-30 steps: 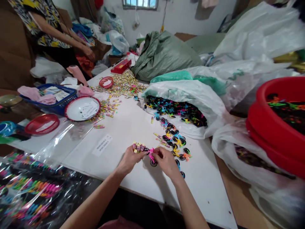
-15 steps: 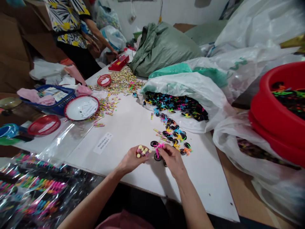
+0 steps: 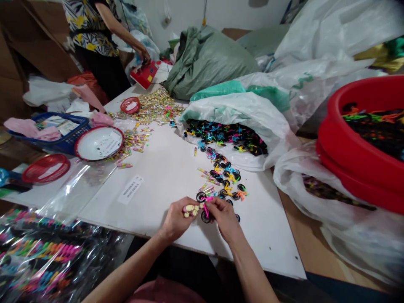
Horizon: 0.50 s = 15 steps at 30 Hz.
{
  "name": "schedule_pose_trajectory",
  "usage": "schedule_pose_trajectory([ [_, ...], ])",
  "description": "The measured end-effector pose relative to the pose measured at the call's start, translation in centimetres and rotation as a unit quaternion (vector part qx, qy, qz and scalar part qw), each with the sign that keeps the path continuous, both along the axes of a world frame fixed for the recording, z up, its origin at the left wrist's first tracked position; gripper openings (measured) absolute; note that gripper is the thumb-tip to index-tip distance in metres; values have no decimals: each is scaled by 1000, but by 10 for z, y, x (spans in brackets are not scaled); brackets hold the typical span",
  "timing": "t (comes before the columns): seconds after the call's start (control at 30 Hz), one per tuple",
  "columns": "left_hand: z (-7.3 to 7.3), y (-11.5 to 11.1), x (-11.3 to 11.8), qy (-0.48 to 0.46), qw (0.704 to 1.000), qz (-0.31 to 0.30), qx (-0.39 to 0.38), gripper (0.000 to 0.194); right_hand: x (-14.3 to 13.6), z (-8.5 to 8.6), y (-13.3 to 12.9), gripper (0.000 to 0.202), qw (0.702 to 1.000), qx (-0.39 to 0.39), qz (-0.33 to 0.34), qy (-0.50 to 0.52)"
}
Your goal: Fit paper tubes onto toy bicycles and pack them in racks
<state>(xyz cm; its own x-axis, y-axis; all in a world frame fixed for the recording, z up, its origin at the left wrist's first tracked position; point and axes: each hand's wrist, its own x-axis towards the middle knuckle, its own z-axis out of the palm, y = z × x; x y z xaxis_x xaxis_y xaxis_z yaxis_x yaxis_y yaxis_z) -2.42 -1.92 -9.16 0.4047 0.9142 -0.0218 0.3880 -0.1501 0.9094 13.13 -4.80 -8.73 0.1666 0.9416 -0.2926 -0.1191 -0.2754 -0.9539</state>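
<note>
My left hand (image 3: 174,219) is closed around several small printed tubes (image 3: 191,210), their cream-coloured ends facing up. Between the fingertips of my right hand (image 3: 224,216) is a pink toy bicycle (image 3: 205,216) with black wheels. The two hands are close together above the white table (image 3: 167,168), and the bicycle is right up against the tubes; whether they touch I cannot tell. Just beyond my right hand lie loose toy bicycles (image 3: 226,173) in several colours. A few more tubes (image 3: 206,174) lie beside them.
Behind the loose bicycles, a white plastic bag (image 3: 252,105) spills many more. At right stands a red tub (image 3: 334,126). Left are a heap of tubes (image 3: 154,105), a white bowl (image 3: 88,141), a blue basket (image 3: 75,136) and red baskets (image 3: 65,162). A person (image 3: 91,31) handles a red box (image 3: 147,75).
My right hand has brought the pink bicycle left, up against the tubes in my left hand. At the back, the other person has tilted up the red box. The view has shifted slightly.
</note>
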Motion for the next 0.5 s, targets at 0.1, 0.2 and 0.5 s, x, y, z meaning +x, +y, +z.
schedule_pose_trajectory([
  [0.1,-10,-14,14,34,998,-13,44,28,7,-5,-8,29,987,35,-45,-147],
  [0.2,-14,-23,35,10,1000,-2,-6,27,23,-9,-17,29,991,22,-59,-119],
  [0.5,-5,-10,43,-29,998,-61,9,19,40,-12,-28,33,990,-50,-43,127],
])
